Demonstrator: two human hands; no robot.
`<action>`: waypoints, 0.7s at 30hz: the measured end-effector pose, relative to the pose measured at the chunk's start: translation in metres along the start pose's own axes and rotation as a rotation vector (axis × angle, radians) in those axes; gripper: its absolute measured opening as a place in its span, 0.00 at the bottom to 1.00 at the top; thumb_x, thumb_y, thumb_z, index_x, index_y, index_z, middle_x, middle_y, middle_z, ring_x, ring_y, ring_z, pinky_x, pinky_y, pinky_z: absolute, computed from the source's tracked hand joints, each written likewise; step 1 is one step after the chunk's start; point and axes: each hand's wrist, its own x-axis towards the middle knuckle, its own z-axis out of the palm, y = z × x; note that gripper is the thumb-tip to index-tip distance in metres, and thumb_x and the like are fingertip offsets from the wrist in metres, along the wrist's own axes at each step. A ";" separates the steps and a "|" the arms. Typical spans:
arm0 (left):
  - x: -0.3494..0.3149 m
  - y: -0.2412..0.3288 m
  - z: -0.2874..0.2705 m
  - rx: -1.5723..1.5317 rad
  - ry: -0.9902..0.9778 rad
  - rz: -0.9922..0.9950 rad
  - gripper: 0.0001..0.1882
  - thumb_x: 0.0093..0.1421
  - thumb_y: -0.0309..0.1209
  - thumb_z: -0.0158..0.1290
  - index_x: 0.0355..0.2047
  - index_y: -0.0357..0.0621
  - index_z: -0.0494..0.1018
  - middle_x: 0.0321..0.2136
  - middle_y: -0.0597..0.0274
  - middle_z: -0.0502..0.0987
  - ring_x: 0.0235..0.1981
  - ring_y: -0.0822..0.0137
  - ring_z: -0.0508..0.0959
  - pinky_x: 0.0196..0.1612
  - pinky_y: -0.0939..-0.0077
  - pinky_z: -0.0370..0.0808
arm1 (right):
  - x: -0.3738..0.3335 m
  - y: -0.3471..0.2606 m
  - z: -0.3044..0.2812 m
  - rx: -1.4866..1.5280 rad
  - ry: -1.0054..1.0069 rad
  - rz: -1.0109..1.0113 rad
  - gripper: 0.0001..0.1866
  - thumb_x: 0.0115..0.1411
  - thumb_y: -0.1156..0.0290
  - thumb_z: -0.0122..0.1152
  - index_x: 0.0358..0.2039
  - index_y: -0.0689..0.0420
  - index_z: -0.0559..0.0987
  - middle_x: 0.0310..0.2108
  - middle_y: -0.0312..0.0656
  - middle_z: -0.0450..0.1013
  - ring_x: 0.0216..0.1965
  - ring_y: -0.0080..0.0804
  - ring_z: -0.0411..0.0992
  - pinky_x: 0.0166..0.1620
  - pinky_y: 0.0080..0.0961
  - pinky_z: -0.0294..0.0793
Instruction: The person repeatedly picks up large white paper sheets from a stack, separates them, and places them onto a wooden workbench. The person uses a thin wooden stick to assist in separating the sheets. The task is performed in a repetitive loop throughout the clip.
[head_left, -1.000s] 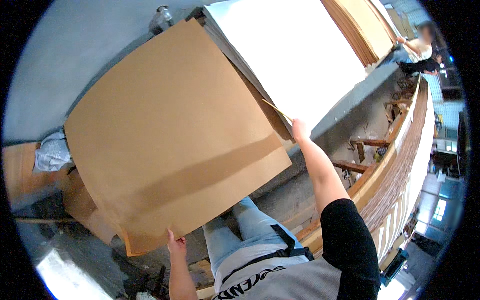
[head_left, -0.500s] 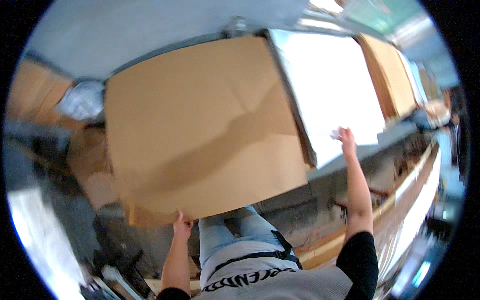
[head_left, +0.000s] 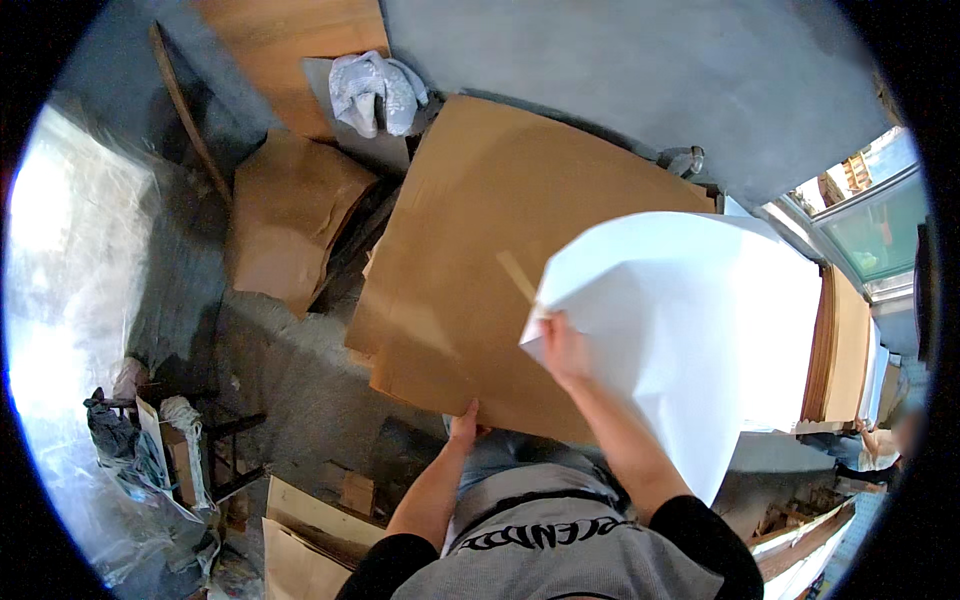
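A large white sheet is held by the right hand, which is closed on its near left corner; the corner is lifted and curled over, so that the sheet bows up from the white stack on which the rest of it lies. The left hand is laid at the near edge of the brown sheet, fingers on the paper; whether that edge is pinched or only pressed cannot be told. The brown sheet is spread over a brown pile just left of the white stack, and its right part is overlapped by the lifted white corner.

The white sheet is judged to be light, thin and limp: it sags and folds where it is unsupported, and a crease is easily set into it. It is best taken at a corner or along an edge with both hands well apart, so that it hangs flat; a one-handed hold at a single corner is likely to let it buckle or catch the air. The brown sheet looks somewhat stiffer, though faint folds are seen across it.

More brown paper is slumped against a wall to the left, a grey cloth lies above it, and further stacks are seen at the right.
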 end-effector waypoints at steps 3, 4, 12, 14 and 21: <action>-0.006 0.004 0.006 -0.039 0.009 0.002 0.19 0.54 0.46 0.48 0.37 0.45 0.65 0.22 0.60 0.70 0.12 0.68 0.68 0.14 0.74 0.68 | -0.012 -0.033 0.074 0.071 0.005 -0.286 0.08 0.58 0.64 0.45 0.33 0.56 0.64 0.21 0.49 0.69 0.23 0.48 0.69 0.24 0.40 0.66; -0.015 0.011 0.010 -0.049 0.032 0.029 0.18 0.54 0.45 0.48 0.37 0.45 0.65 0.21 0.61 0.70 0.12 0.68 0.68 0.14 0.75 0.67 | -0.016 -0.040 0.094 0.151 -0.064 -0.284 0.08 0.58 0.65 0.45 0.33 0.55 0.65 0.22 0.48 0.70 0.24 0.47 0.70 0.25 0.40 0.67; -0.007 -0.001 0.004 -0.139 -0.051 0.045 0.15 0.56 0.46 0.44 0.32 0.48 0.66 0.14 0.67 0.68 0.11 0.72 0.68 0.12 0.79 0.62 | -0.042 -0.073 0.145 0.170 -0.301 -0.376 0.13 0.58 0.63 0.45 0.40 0.57 0.64 0.27 0.45 0.72 0.24 0.44 0.71 0.26 0.37 0.70; -0.016 0.015 0.008 -0.072 -0.009 0.019 0.16 0.56 0.48 0.43 0.30 0.50 0.65 0.15 0.68 0.68 0.13 0.73 0.68 0.13 0.80 0.63 | -0.046 -0.070 0.141 0.142 -0.310 -0.380 0.14 0.57 0.60 0.46 0.39 0.57 0.66 0.24 0.43 0.73 0.23 0.42 0.72 0.25 0.36 0.70; -0.004 0.004 -0.013 -0.034 -0.038 -0.117 0.17 0.55 0.45 0.48 0.34 0.44 0.66 0.23 0.63 0.69 0.18 0.71 0.69 0.17 0.78 0.67 | -0.089 0.003 0.064 0.452 -0.700 0.433 0.21 0.54 0.53 0.51 0.21 0.59 0.77 0.16 0.37 0.72 0.11 0.27 0.70 0.19 0.20 0.70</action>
